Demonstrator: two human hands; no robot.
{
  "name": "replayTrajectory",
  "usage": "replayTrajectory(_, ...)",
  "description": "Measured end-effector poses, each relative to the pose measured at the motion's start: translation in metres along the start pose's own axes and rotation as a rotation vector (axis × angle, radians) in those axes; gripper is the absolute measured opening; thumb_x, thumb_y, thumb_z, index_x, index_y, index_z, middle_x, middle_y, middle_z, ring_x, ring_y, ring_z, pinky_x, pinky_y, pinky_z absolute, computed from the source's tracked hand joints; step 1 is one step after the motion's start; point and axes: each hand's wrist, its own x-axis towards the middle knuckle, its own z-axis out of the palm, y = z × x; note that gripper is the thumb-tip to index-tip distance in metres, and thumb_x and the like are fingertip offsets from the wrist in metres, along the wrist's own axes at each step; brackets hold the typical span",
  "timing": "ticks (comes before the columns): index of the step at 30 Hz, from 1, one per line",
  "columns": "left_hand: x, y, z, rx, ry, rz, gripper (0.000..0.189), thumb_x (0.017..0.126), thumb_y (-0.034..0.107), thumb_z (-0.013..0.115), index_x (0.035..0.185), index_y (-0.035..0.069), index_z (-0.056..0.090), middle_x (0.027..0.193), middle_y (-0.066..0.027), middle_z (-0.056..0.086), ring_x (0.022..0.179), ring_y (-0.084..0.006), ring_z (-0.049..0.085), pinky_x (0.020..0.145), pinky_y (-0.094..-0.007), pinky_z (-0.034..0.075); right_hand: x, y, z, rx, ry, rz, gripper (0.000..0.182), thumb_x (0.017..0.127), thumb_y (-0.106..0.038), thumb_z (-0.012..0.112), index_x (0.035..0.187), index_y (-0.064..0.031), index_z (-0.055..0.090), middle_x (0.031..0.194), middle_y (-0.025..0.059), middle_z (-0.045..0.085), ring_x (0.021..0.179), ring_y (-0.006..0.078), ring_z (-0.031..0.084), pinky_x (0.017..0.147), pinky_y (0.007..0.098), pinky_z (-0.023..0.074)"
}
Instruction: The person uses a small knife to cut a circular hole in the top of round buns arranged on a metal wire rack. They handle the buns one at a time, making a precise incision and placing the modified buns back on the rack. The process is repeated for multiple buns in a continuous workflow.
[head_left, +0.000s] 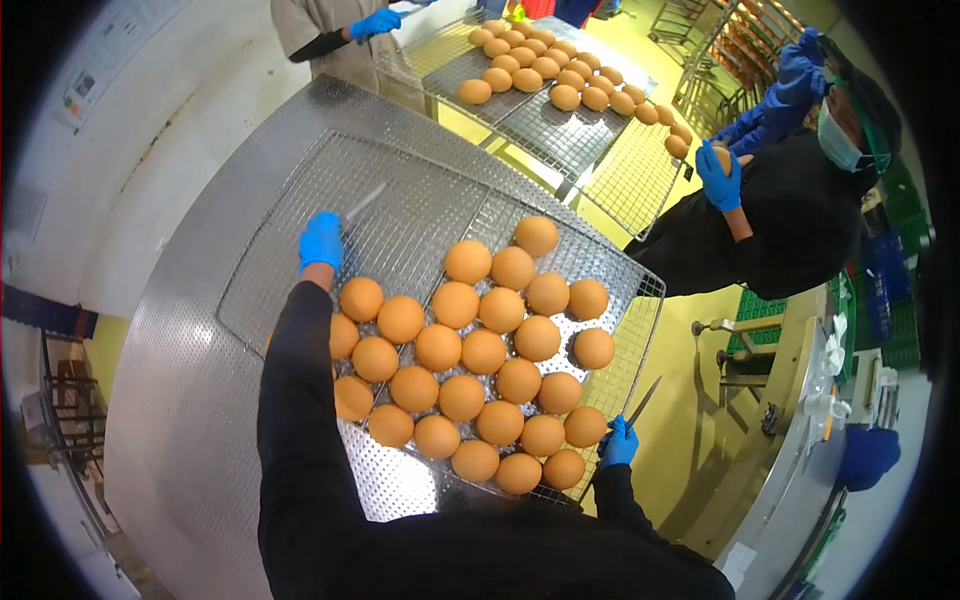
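Observation:
My left hand, in a blue glove, is closed over the wire rack's left part; a thin pale blade, seemingly a knife's, sticks out from it towards the upper right. My right hand, also gloved in blue, grips a knife at the rack's lower right edge, its blade pointing up and right. Between the hands, many smooth, round orange-brown food balls lie close together on the wire rack. My left sleeve hides some of them. The rack rests on a dimpled metal table.
Beyond my table, similar balls lie on another wire rack. A masked person at the right holds one ball. Another person stands at the top left. A metal worktop runs along the right.

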Motion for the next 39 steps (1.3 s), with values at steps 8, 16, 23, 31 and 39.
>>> replayTrajectory(8,-0.267,-0.114,-0.067,0.014,0.193,-0.8,0.018,0.087,0.008,0.056,0.104,0.004,0.062,0.098,-0.0199,0.061,0.092,-0.0355,0.061,0.078,-0.045,0.05,0.016,0.01,0.002,0.015,0.076,-0.026,0.031,0.095,-0.034,0.059,0.084,-0.0053,0.056,0.049,0.0016,0.044,0.037,0.0108,0.039,0.036,0.026,0.0284)
replayTrajectory(16,-0.398,-0.072,-0.056,0.174,0.289,-0.687,0.035,0.086,0.021,0.062,0.114,0.002,0.058,0.097,-0.0177,0.062,0.089,-0.0313,0.063,0.078,-0.0423,0.05,0.022,0.009,0.002,-0.002,0.025,-0.059,0.034,0.095,-0.039,0.059,0.089,-0.0056,0.059,0.053,0.0016,0.047,0.038,0.012,0.041,0.037,0.0265,0.0318)
replayTrajectory(23,-0.399,0.08,-0.054,-1.896,-0.053,-1.203,0.036,0.097,0.032,0.051,0.117,0.003,0.057,0.111,-0.0115,0.062,0.091,-0.0253,0.063,0.085,-0.0414,0.051,0.03,0.008,0.001,-0.029,0.073,-0.054,0.036,0.093,-0.039,0.06,0.088,-0.0037,0.06,0.055,0.005,0.048,0.042,0.0144,0.043,0.039,0.0286,0.0335)
replayTrajectory(31,-0.361,0.096,-0.06,-2.458,0.09,-1.039,0.054,0.099,0.052,0.04,0.129,0.009,0.052,0.128,-0.0116,0.058,0.116,-0.03,0.058,0.098,-0.0498,0.048,-0.006,-0.008,-0.007,0.055,0.177,-0.056,0.038,0.087,-0.036,0.067,0.081,0.0009,0.061,0.053,0.0068,0.049,0.04,0.0168,0.045,0.038,0.0311,0.0353)
replayTrajectory(39,-0.341,0.095,-0.059,-2.605,0.048,-0.806,0.069,0.096,0.064,0.035,0.137,0.01,0.047,0.133,-0.0132,0.056,0.118,-0.0311,0.057,0.1,-0.0494,0.048,-0.002,-0.018,-0.022,0.089,0.166,-0.089,0.037,0.084,-0.036,0.073,0.077,-0.0017,0.061,0.049,0.0054,0.047,0.036,0.0159,0.042,0.036,0.0304,0.0318)
